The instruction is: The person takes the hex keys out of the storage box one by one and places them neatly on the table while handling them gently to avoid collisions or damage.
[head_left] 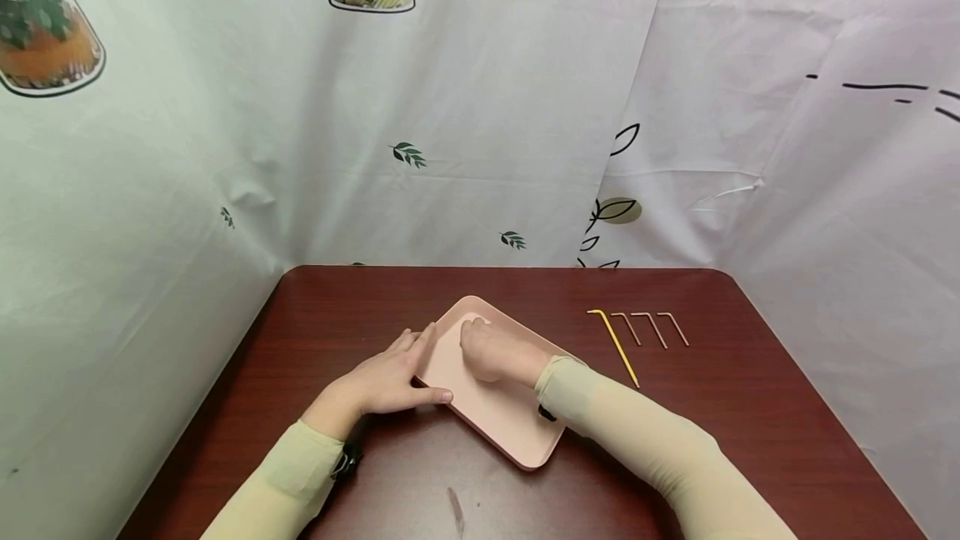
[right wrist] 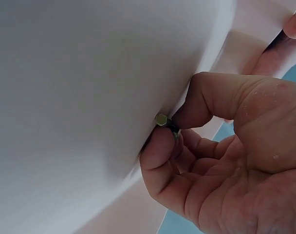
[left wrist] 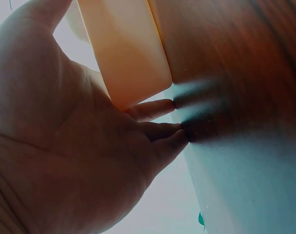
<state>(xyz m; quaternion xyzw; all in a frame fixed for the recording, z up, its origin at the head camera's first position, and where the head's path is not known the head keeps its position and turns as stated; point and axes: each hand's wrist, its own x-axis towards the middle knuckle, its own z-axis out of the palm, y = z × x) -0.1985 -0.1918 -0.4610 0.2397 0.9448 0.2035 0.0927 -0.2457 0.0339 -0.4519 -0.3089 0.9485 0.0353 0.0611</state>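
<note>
A pale pink tray (head_left: 517, 423) lies at a slant on the table. My right hand (head_left: 491, 350) is over the tray's far-left part, and its thumb and index finger pinch a small metal hex key (right wrist: 161, 120). Only the six-sided end shows in the right wrist view; the fingers hide the rest. My left hand (head_left: 386, 377) rests at the tray's left corner, fingers stretched along the outside and thumb at the near rim. The left wrist view shows the tray corner (left wrist: 133, 53) against the palm, with the fingertips (left wrist: 181, 134) down at the table.
To the right of the tray a long yellow hex key (head_left: 618, 348) and three smaller hex keys (head_left: 651, 330) lie in a row. The dark red-brown table (head_left: 360, 298) meets white printed curtains (head_left: 465, 107) at the back and sides.
</note>
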